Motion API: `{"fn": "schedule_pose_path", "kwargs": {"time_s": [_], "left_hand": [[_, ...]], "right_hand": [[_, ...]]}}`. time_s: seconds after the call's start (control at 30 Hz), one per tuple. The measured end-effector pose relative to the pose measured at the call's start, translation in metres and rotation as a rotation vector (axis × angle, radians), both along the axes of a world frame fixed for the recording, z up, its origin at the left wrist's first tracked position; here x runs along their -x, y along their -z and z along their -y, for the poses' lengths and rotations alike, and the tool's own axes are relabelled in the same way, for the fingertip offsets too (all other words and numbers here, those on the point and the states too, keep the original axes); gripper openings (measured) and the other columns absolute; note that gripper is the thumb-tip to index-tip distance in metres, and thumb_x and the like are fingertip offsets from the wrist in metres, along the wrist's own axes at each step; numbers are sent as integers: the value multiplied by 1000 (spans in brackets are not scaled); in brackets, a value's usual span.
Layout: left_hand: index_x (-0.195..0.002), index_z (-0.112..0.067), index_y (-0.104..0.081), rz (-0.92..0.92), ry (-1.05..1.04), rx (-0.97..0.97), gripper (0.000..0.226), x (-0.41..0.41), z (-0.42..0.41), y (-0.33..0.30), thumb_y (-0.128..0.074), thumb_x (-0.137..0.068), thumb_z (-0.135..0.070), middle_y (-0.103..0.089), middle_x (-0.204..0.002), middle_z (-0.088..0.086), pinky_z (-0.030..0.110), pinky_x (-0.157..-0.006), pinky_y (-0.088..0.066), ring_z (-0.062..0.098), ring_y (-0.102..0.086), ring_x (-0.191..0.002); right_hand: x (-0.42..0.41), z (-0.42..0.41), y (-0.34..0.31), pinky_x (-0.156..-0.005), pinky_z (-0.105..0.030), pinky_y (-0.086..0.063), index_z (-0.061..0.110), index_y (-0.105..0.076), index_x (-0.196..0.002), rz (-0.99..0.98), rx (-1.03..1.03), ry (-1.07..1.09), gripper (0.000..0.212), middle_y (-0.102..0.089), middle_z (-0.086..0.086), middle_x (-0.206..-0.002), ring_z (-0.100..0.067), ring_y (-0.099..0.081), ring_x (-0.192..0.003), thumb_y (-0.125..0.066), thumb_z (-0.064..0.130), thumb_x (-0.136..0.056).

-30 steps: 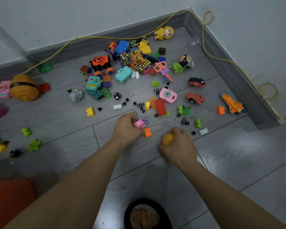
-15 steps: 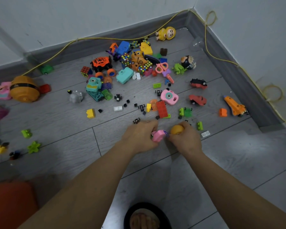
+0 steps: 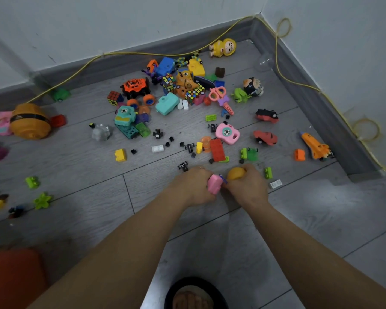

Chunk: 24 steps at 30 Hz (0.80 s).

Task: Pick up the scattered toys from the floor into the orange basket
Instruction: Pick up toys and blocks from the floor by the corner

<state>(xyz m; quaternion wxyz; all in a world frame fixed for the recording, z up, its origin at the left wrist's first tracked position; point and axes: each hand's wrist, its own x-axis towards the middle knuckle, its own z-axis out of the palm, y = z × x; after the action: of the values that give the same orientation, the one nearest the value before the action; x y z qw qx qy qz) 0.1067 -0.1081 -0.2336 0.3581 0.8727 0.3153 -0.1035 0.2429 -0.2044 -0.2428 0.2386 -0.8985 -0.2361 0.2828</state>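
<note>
Both hands are close together, low over the grey wood-pattern floor (image 3: 80, 170). The left hand (image 3: 193, 188) has its fingers curled around a small pink plastic toy with a purple loop (image 3: 214, 183). The right hand (image 3: 246, 186) has its fingers curled around a round orange plastic piece (image 3: 236, 173). The two hands touch each other beside the pink toy.

The orange basket (image 3: 11, 277) shows only as a blurred orange shape at the lower left corner, well apart from the hands. What is inside it I cannot tell.

Many toys lie scattered on the floor beyond the hands: a pink toy camera (image 3: 227, 133), a red building brick (image 3: 217, 150), a yellow building brick (image 3: 120, 155), an orange toy shuttle (image 3: 314, 146) near the right skirting, and an orange monster truck (image 3: 137, 89) in the pile by the back wall. A thin yellow cable (image 3: 129, 54) runs along the skirting.
</note>
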Motion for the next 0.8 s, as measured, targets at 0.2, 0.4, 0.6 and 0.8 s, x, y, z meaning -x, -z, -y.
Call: {"fn": "schedule_pose_path", "kwargs": {"time_s": [0.2,0.4,0.6,0.8], "left_hand": [[-91,-19,-70,70,-103,55,25,6,2,4,-76,-70,-30,-59,-87,8,29,-69,-47,25,-58,-83],[-97,-18,-64,175,-554,314,29,40,-15,-12,-81,-74,-19,-66,-96,4,30,-74,-56,17,-65,-87],[-95,-15,-68,282,-985,577,29,74,-45,-21,-82,-71,-8,-71,-98,10,39,-81,-59,24,-69,-92],[-115,-6,-63,325,-1155,807,42,74,-54,-16,-78,-76,-4,-66,-109,16,33,-66,-61,24,-67,-92]], "right_hand": [[4,-3,-3,-64,-30,-40,15,-56,-97,-48,-67,34,48,-58,-1,-87,-24,-57,-81,-84,32,-64],[20,-22,-15,-64,-30,-47,17,-57,-96,-164,-135,-7,45,-61,-1,-85,-20,-59,-76,-84,31,-62],[46,-66,-30,-54,-28,-49,18,-62,-96,-430,-276,-17,47,-62,1,-76,-16,-57,-64,-84,28,-56],[59,-88,-35,-48,-22,-53,10,-57,-106,-765,-286,-9,42,-60,-5,-85,-14,-59,-69,-81,6,-72]]}}
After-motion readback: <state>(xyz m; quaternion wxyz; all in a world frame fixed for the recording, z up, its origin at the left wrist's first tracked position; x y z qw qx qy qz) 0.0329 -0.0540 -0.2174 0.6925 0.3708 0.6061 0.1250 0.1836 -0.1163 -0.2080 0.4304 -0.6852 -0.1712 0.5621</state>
